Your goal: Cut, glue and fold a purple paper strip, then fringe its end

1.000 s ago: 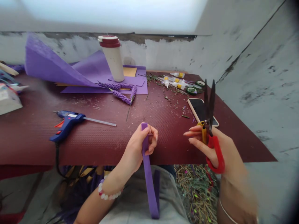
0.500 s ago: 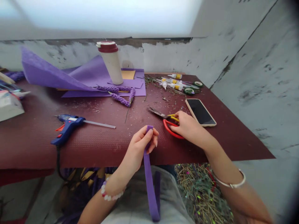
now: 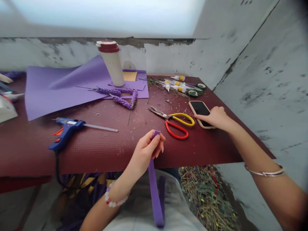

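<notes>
My left hand (image 3: 150,146) pinches one end of a purple ribbon strip (image 3: 155,189) above the table's front edge. The rest of the strip hangs in a loop over my lap. At the right, my right hand (image 3: 215,118) lies over the lower part of a smartphone (image 3: 201,108), its thumb at the phone's left edge and its other fingers at the right side. The phone lies face up in a light case, its screen dark. Between the two hands, scissors (image 3: 169,118) with one yellow and one red handle rest on the table, touched by neither hand.
A blue glue gun (image 3: 67,130) with a glue stick lies left. Behind are purple sheets (image 3: 60,86), a lidded cup (image 3: 114,65) and purple flower stems (image 3: 124,99). Small glue bottles (image 3: 179,84), green tape rolls (image 3: 192,93) and stem clippings sit at the back right.
My right hand has let go of the scissors and moved right onto the phone. The purple sheet at the left has settled flatter. My left hand still holds the ribbon.
</notes>
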`<control>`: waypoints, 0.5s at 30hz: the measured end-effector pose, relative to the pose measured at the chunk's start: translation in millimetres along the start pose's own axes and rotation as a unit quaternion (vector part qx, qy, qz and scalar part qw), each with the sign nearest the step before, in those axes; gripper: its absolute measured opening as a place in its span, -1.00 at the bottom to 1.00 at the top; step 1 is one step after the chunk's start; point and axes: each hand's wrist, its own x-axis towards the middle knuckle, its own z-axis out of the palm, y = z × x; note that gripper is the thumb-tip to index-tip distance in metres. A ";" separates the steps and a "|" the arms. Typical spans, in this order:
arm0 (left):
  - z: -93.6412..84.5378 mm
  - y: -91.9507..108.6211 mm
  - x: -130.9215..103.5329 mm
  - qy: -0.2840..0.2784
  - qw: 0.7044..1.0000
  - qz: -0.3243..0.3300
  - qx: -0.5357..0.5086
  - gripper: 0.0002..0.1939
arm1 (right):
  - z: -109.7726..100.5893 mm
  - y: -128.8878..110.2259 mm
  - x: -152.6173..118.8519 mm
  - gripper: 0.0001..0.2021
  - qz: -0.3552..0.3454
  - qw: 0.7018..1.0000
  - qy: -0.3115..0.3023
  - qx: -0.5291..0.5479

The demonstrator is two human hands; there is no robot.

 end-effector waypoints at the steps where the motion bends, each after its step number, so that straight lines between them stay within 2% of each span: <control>1: 0.2 -0.2 -0.1 0.000 1.000 0.000 0.003 -0.61 | 1.7 -1.3 4.9 0.13 0.004 1.000 0.008 0.008; 4: 0.5 -0.3 -0.2 -0.001 1.000 0.002 0.012 -0.61 | 4.8 -5.2 20.4 0.12 0.007 0.999 0.027 0.036; 8: 0.4 -0.2 -0.5 0.004 1.000 0.001 0.019 -0.62 | 7.4 -11.0 37.8 0.21 0.029 0.994 0.032 0.098; 15: 0.7 -0.7 -0.9 -0.009 1.000 0.004 0.013 -0.62 | 10.5 -22.3 33.4 0.19 0.051 0.987 0.048 0.144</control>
